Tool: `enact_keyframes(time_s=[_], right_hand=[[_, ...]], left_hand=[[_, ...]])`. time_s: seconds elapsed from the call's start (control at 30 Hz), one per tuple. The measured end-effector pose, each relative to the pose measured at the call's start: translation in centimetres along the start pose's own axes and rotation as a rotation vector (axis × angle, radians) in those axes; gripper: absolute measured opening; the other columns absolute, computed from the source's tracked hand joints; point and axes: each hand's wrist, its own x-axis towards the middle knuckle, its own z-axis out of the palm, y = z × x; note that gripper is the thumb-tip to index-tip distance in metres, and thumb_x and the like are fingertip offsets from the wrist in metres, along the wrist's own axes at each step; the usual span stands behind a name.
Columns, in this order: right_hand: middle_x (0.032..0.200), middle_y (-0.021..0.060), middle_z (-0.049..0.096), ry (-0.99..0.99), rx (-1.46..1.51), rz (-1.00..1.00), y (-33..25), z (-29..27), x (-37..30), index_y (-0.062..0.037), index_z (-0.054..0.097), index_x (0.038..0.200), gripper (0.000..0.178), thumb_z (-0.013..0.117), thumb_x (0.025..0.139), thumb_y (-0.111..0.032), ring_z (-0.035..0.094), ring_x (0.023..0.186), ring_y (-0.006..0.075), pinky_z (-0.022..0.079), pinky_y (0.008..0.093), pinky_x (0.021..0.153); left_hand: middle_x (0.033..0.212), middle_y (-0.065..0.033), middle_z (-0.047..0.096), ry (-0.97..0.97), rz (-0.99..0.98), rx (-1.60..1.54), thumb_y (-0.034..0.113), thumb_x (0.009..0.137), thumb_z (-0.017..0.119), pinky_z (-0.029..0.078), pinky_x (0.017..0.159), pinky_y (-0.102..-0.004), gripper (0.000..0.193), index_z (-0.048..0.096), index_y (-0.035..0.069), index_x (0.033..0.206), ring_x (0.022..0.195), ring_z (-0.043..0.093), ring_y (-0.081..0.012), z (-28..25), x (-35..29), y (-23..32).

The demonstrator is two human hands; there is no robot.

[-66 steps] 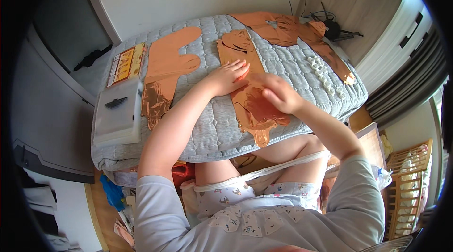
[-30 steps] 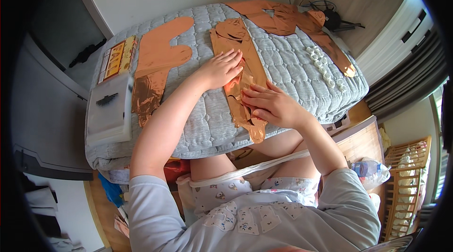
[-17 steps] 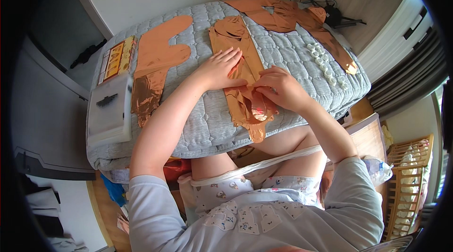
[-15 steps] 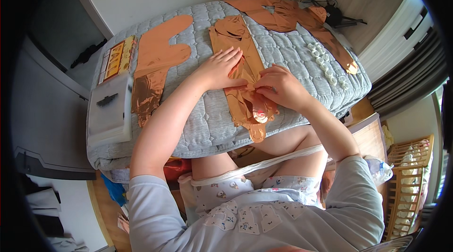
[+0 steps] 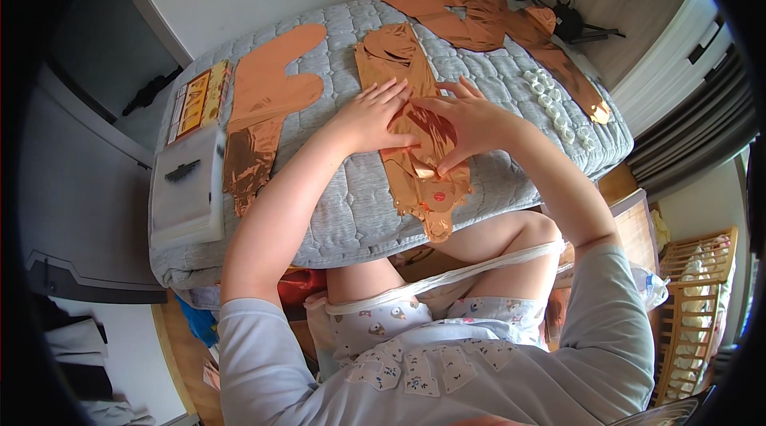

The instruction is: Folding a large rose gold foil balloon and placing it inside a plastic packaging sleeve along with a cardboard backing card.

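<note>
A deflated copper-coloured foil balloon (image 5: 396, 61) lies creased and partly folded lengthwise in the middle of the quilted bed. Flat on its left side rests my left hand (image 5: 375, 119), fingers stretched out. My right hand (image 5: 472, 124) is spread over the balloon's right side, thumb pointing toward me and fingertips pointing away. Neither hand grips anything. Between them the foil is wrinkled and shiny. Its near end, with a small red mark, a scalloped edge and a narrow tab, lies close to the bed's front edge.
More flat copper foil balloons lie left (image 5: 267, 87) and far right (image 5: 471, 23). A yellow-and-red package (image 5: 199, 103) and a clear plastic sleeve (image 5: 187, 187) are at the left edge. White curled loops (image 5: 550, 103) sit on the right, and a black stand-like object (image 5: 568, 23) is behind.
My right hand has let go of its pinch on the foil, moved slightly away from me and spread its fingers across it. My left hand stays about where it was.
</note>
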Motion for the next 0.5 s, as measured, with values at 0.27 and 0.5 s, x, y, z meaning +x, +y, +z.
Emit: enact_keyframes(time_s=[0.27,0.5], right_hand=[[0.169,0.0151,0.021,-0.231,-0.119,-0.063,-0.7,0.0,0.0,-0.0199,0.02,0.165,0.153,0.093,0.039,-0.07,0.007,0.158,0.0393,-0.001,0.0605,0.126],[0.159,0.0192,0.04,0.057,0.209,-0.138,2.5,0.7,-1.2,-0.0146,0.036,0.159,0.114,0.088,0.067,-0.057,0.025,0.154,0.0391,0.014,0.0567,0.126]], left_hand=[[0.168,-0.0161,0.027,0.054,0.032,0.008,0.079,0.085,0.059,0.018,0.129,-0.0394,0.112,0.03,0.001,0.159,0.157,0.021,-0.0274,0.1,-0.2,-0.2],[0.168,-0.0168,0.027,0.013,0.011,0.019,0.078,0.085,0.058,0.019,0.128,-0.0398,0.111,0.029,0.001,0.16,0.157,0.022,-0.0287,-0.2,0.1,0.2]])
